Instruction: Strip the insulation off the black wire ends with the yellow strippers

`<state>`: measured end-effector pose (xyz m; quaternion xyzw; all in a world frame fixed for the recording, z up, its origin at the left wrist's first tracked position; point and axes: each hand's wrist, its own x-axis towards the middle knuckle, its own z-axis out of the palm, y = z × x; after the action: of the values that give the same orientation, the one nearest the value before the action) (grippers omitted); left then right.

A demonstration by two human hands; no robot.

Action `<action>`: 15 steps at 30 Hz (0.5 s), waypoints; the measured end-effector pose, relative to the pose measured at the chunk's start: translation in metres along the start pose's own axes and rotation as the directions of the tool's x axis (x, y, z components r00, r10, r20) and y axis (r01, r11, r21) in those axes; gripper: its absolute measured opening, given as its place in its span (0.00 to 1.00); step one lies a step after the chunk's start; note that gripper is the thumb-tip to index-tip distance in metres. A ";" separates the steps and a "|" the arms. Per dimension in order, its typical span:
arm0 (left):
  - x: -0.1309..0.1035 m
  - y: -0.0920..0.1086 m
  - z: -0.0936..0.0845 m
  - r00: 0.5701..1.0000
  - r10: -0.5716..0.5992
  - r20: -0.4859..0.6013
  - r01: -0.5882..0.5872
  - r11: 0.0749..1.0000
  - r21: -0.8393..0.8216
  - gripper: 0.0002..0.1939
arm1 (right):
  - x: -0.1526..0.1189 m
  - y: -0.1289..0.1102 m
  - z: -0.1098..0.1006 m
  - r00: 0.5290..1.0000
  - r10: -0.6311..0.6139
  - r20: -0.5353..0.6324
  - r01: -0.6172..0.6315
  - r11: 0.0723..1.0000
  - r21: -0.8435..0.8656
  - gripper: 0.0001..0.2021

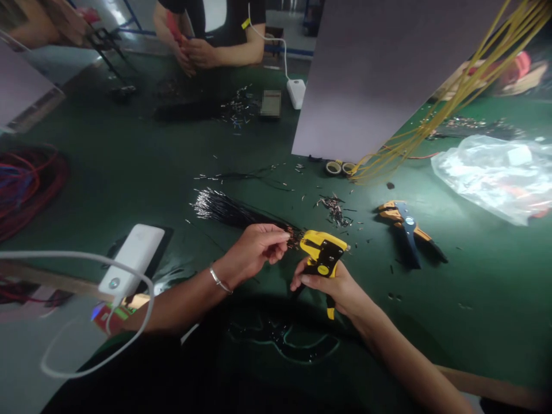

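My right hand (pixel 330 284) is wrapped round the handles of a yellow and black wire stripper (pixel 323 250), its head turned toward my left hand. Thumb and forefinger of my left hand (pixel 265 244) pinch together just left of the tool's jaws. What they hold looks like the end of a thin black wire, though it is too small to see well. Behind my left hand lies a bundle of black wires (pixel 233 210) with bright tips at the far left end. Copper-coloured ends show near the jaws.
Wire scraps (pixel 334 210) lie beyond the stripper. A second, blue and orange wire stripper (pixel 407 230) rests to the right, near a clear plastic bag (pixel 495 175). A white power bank (pixel 131 261) sits left. Yellow wires (pixel 414 138) hang beside a grey panel (pixel 357 80). Another person's hands (pixel 196 54) are across the table.
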<state>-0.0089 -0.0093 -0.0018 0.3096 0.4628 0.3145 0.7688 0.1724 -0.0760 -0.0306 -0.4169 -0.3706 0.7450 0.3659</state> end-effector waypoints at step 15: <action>-0.002 0.001 -0.001 0.998 0.061 -0.017 -0.060 0.998 0.031 0.08 | -0.001 -0.006 -0.003 0.997 0.048 0.053 -0.046 0.998 -0.043 0.10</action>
<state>-0.0104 -0.0101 -0.0005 0.3324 0.4648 0.3332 0.7500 0.1769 -0.0734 -0.0260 -0.4128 -0.3860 0.7564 0.3293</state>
